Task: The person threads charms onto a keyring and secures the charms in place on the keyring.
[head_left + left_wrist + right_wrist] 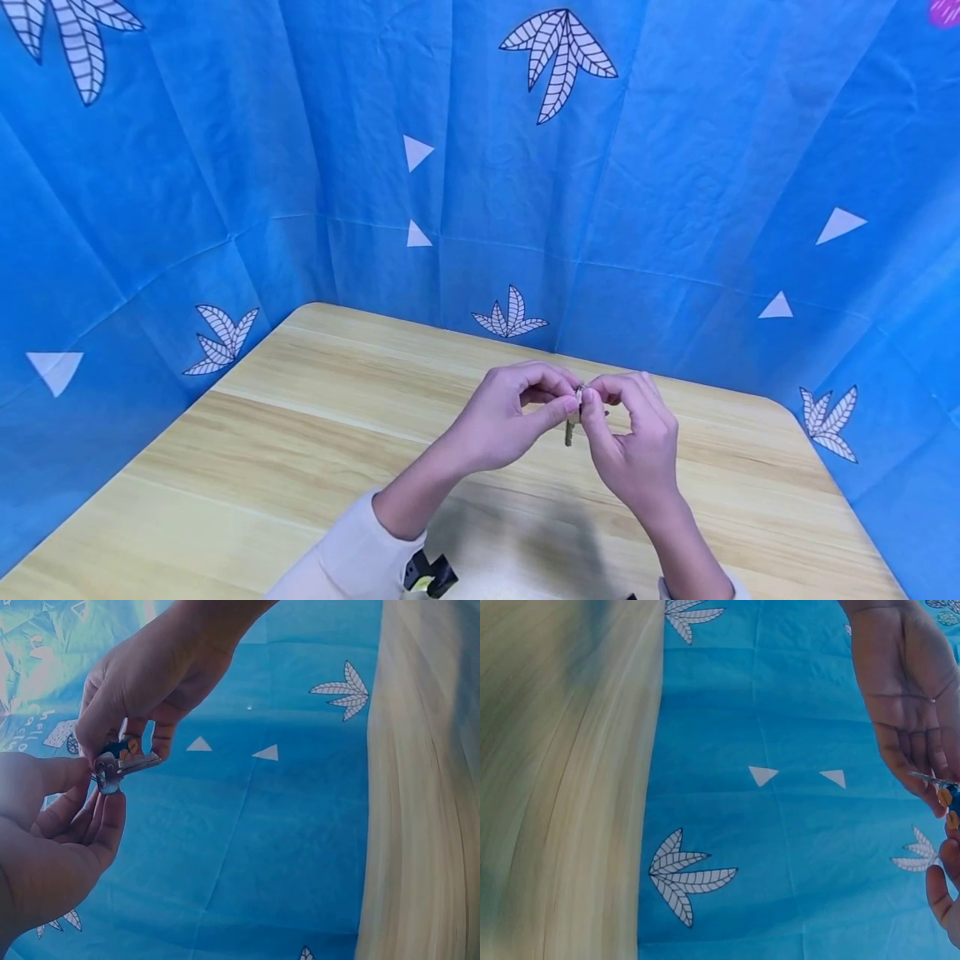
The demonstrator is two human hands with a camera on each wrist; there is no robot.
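Note:
In the head view my left hand point(510, 414) and right hand point(636, 433) meet above the table, fingertips nearly touching. Between them they pinch a small bunch of keys point(568, 433), one metal key hanging down. The left wrist view has my left hand point(56, 847) below, thumb and fingers on the silver head of the key point(140, 763). From above, my right hand point(150, 675) closes on the bunch, beside a small dark and orange piece point(129, 745). That orange piece point(950, 810) lies at the right wrist view's edge; any ring is mostly hidden by fingers.
A light wood-grain table point(300, 450) spreads beneath the hands. Behind and beside it hangs a blue curtain point(360, 125) printed with white leaves and triangles. A black strap device point(431, 575) sits at the left sleeve point(352, 550).

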